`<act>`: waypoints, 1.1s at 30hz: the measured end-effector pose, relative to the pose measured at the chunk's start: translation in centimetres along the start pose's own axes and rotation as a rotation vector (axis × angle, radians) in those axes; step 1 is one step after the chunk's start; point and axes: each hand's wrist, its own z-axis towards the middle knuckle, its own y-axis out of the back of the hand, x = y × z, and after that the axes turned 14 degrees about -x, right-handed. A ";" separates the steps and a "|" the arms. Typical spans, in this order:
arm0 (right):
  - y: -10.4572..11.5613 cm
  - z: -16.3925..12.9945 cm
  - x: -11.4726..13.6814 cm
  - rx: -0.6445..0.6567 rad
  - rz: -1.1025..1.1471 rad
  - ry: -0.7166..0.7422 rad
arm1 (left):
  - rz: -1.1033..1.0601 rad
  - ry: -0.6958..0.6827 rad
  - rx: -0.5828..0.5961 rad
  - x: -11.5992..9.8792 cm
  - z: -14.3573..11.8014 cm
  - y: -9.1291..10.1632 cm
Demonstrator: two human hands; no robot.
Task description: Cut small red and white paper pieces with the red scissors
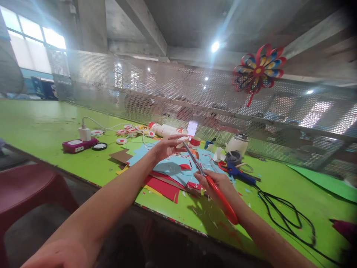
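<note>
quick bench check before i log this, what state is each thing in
Left hand, holding a small pale piece
Right hand, gripping the scissors
Scissors, blades look closed or nearly so
Blue paper, lying on other sheets, scraps on top
Glue gun, lying down; hot or cold cannot be told
Black cable, loosely looped
White charger, plugged into the purple box

A long, glossy lime-green tabletop (39,121) bears a pile of light-blue, red and brown paper sheets (167,168). Around that pile sit a rectangular magenta power box (73,147) at nine o'clock, round red-and-white discs (121,141) at ten, a cream, metal-necked jar (237,144) between two and three, and a blue glue gun (240,174) at three.
</note>
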 end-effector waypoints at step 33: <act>-0.7 -0.1 -0.7 -0.088 -0.114 0.088 | -0.050 -0.013 -0.117 0.6 0.5 0.3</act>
